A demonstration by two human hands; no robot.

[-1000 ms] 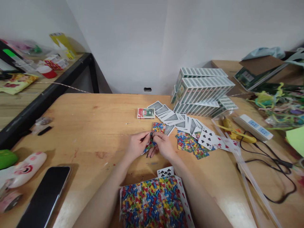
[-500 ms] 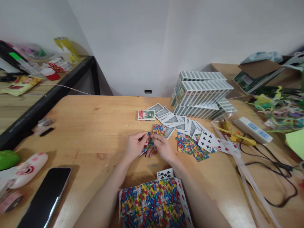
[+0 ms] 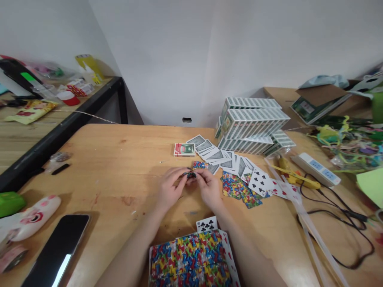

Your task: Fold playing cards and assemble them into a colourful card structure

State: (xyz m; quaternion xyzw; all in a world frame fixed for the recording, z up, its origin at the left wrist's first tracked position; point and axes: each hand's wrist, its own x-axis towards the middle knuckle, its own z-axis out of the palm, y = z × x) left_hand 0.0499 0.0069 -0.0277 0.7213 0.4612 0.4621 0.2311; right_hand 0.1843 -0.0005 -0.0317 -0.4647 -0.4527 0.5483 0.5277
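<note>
My left hand (image 3: 172, 190) and my right hand (image 3: 208, 189) meet over the middle of the table. Between their fingertips is a small dark, partly coloured thing (image 3: 191, 174), seen nearly edge-on and too small to name. Just beyond them lies a colourful-backed card (image 3: 200, 164), beside a fanned row of grey-backed cards (image 3: 217, 155). A red and green card box (image 3: 184, 150) sits behind my hands. Between my forearms is a block covered in colourful-backed cards (image 3: 191, 259), with a ten of clubs (image 3: 207, 224) at its far edge.
Striped card boxes (image 3: 254, 123) are stacked at the back right. Further right are a white power strip (image 3: 317, 168), a yellow glue gun (image 3: 302, 179), black cables and clear plastic strips. A black phone (image 3: 56, 249) and a white toy (image 3: 37, 217) lie at the left.
My hands have turned so that the held thing shows nearly edge-on, where a patterned face showed before. My right fingers have drawn in under it. The view has tilted up slightly.
</note>
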